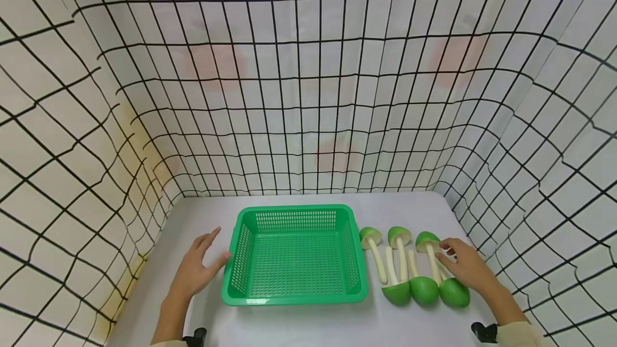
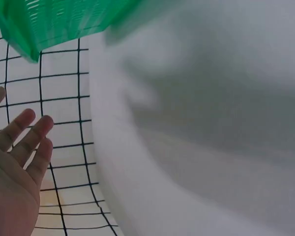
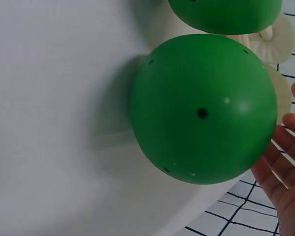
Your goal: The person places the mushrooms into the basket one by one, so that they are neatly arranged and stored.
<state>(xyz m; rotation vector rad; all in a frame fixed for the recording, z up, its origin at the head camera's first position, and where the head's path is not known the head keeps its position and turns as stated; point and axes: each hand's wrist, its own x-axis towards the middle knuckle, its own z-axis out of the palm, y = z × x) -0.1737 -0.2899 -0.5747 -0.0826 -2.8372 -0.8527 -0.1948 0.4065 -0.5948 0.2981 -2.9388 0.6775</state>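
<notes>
- Mushroom-shaped pieces, six, green caps and pale stems: in two rows on the white worktop, right of the basket; upper row caps away from the person, lower row caps near.
- Green basket, perforated walls: between the hands, upright.
- Right hand: over the upper-right piece; grip apart, thumb and forefinger parted beside its stem. Contact uncertain.
- Left hand: at the basket's left wall; grip apart, fingers spread, thumb tip touching or just beside the rim, cannot tell which.
- Step, by judgement: reaching for a piece on the right, the left hand ready to steady the basket.
- Next move, by judgement: calls for thumb and fingers to close about the upper-right stem without nudging the crowded lower row.
- Hidden: most of the lower-right piece's stem, behind the right hand and the neighbouring stem. In the right wrist view the lower-right cap covers some fingertips, and the frame edge cuts the hand.
- Cut off: left wrist view shows only a basket corner; the left thumb falls outside it.
</notes>
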